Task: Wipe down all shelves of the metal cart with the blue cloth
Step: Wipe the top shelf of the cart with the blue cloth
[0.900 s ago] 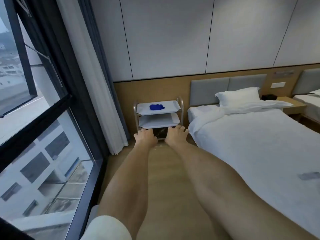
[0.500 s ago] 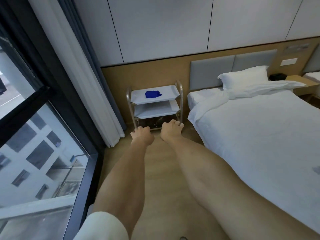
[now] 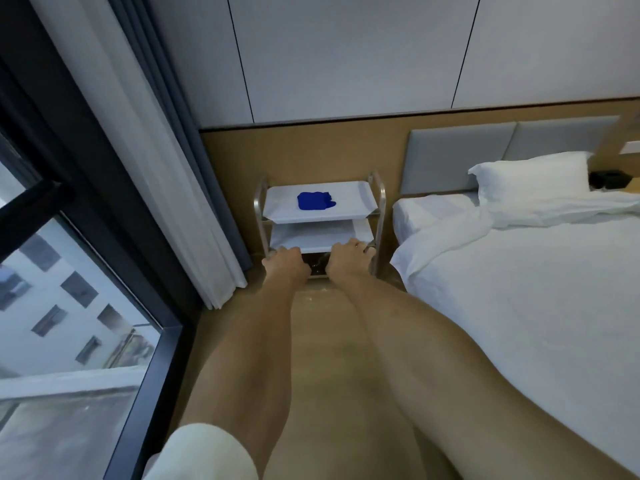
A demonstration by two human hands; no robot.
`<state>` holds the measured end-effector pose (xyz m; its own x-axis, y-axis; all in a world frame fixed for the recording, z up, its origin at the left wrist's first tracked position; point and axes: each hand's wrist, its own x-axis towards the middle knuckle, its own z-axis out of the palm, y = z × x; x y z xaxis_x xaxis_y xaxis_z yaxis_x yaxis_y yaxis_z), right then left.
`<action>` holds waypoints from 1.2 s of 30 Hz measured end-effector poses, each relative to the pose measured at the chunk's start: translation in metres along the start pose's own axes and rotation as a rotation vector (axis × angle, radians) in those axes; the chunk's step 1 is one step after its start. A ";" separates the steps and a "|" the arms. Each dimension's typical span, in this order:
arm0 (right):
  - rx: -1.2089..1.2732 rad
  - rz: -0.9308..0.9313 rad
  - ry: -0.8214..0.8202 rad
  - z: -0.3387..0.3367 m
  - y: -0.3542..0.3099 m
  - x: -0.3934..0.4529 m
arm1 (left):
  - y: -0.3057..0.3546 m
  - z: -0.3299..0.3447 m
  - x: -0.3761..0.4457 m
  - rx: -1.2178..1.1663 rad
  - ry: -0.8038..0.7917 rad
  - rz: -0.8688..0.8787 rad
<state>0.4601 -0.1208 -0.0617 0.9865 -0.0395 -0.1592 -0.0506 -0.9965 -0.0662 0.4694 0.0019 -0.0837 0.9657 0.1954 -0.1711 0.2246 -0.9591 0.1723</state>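
At the far left a dark-framed window (image 3: 86,271) looks out on a building, and beside it hang a white curtain (image 3: 149,150) and a darker grey drape (image 3: 180,133) down to the wooden floor (image 3: 318,375). Next comes the metal cart (image 3: 381,216), standing against the wood-panelled wall between the curtain and the bed. The blue cloth (image 3: 314,200) lies bunched near the middle of the cart's top shelf, untouched by either hand. Both bare arms reach forward and down to the cart's front. The left hand (image 3: 285,263) sits at the front edge of the middle shelf, knuckles up, fingers curled over that edge; the right hand (image 3: 349,256) likewise has its fingers hooked over the same edge nearer the right post, so each grip is closed on the shelf edge. Further right are the bed (image 3: 519,289) with white sheets, a white pillow (image 3: 530,178) and a grey padded headboard (image 3: 457,154).
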 end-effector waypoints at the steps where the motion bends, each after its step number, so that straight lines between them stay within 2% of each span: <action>1: -0.008 -0.004 0.000 -0.001 -0.003 0.022 | 0.003 0.000 0.022 0.021 -0.004 -0.001; 12: -0.166 0.015 -0.060 0.004 -0.058 0.290 | 0.025 -0.012 0.299 -0.031 -0.044 -0.013; 17: -0.157 0.012 -0.094 0.003 -0.078 0.387 | 0.030 -0.022 0.391 -0.020 -0.058 0.031; 29: -0.177 -0.044 -0.137 0.002 -0.119 0.647 | 0.028 -0.027 0.633 -0.004 -0.145 -0.018; 36: -0.141 -0.045 -0.193 -0.011 -0.145 0.769 | 0.042 -0.031 0.757 -0.029 -0.192 -0.012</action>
<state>1.2279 -0.0077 -0.1639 0.9385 0.0063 -0.3453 0.0285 -0.9979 0.0590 1.2141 0.1158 -0.1763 0.9210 0.1610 -0.3547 0.2417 -0.9503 0.1963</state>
